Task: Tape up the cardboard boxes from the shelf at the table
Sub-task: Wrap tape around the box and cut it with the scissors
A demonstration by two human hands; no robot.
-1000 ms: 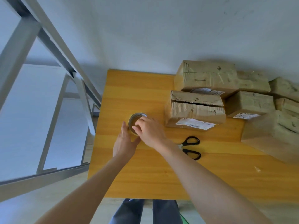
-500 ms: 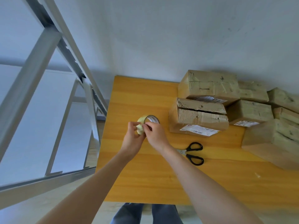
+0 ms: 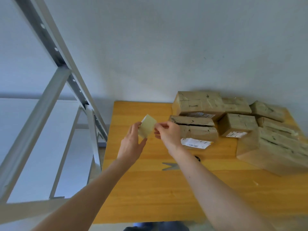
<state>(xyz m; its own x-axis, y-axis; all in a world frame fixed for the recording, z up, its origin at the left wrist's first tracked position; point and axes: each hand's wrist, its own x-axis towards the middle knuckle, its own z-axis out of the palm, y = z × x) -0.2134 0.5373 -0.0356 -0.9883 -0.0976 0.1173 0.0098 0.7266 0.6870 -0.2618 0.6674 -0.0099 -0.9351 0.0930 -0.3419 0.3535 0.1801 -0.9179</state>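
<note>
— What is the left grip doing up there?

— It is wrapping fingers and thumb round the tape roll, holding it edge-on in the air above the counter, so the band is facing the other hand.

— And the right grip?

— It is pinching at the roll's near edge. I am guessing it is hunting for the loose end. Whether any tape is lifting yet, I cannot tell from here.

— Why in the air?

— Probably because picking at an end is easier with the roll free to turn.

— Where are the boxes sitting?

— The split box is lying on the counter just behind the right grip, its top seam gaping. I am taking it as the next one for sealing. The other boxes are crowding the far right corner, touching one another.

— Anything for cutting?

— The scissors are lying near, their blades poking out from under the right forearm. The shelf is standing off to the left, beside the counter.
</note>
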